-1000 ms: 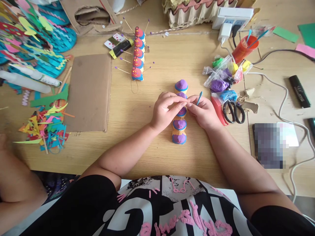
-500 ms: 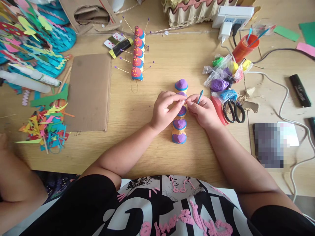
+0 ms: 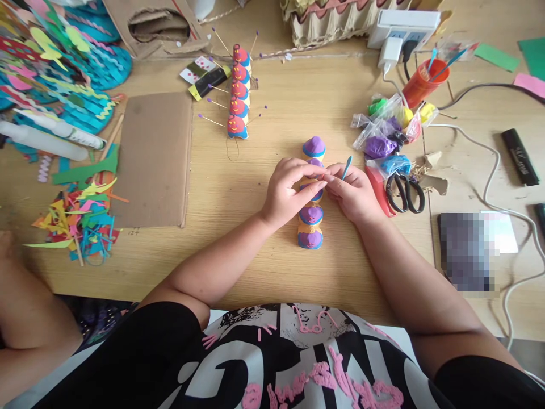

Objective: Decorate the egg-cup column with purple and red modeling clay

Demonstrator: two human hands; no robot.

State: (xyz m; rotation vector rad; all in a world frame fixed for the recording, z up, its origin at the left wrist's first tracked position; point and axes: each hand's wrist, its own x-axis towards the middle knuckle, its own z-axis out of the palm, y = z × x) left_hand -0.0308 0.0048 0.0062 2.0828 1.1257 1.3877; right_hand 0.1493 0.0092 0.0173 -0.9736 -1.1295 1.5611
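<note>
A row of purple and blue clay-covered bumps (image 3: 310, 215) lies lengthwise on the table, its middle partly hidden by my hands. My left hand (image 3: 289, 184) is over its left side, thumb and forefinger pinched on a tiny reddish bit at the fingertips. My right hand (image 3: 351, 193) meets it from the right, fingertips closed at the same bit, with a blue tool (image 3: 347, 166) sticking up between its fingers. Behind, to the left, stands a similar row with red faces (image 3: 237, 108) and purple-tipped sticks.
Cardboard (image 3: 155, 162) and paper scraps (image 3: 85, 218) lie left. Bagged clay (image 3: 381, 146), black-handled scissors (image 3: 404, 193), a red cup (image 3: 426, 85) and white cables are right. An egg tray (image 3: 336, 25) is at the back. Another person's arm (image 3: 32, 318) rests at lower left.
The fingertips of my left hand have shifted slightly right, closer against those of my right hand. The reddish bit between them is now less visible.
</note>
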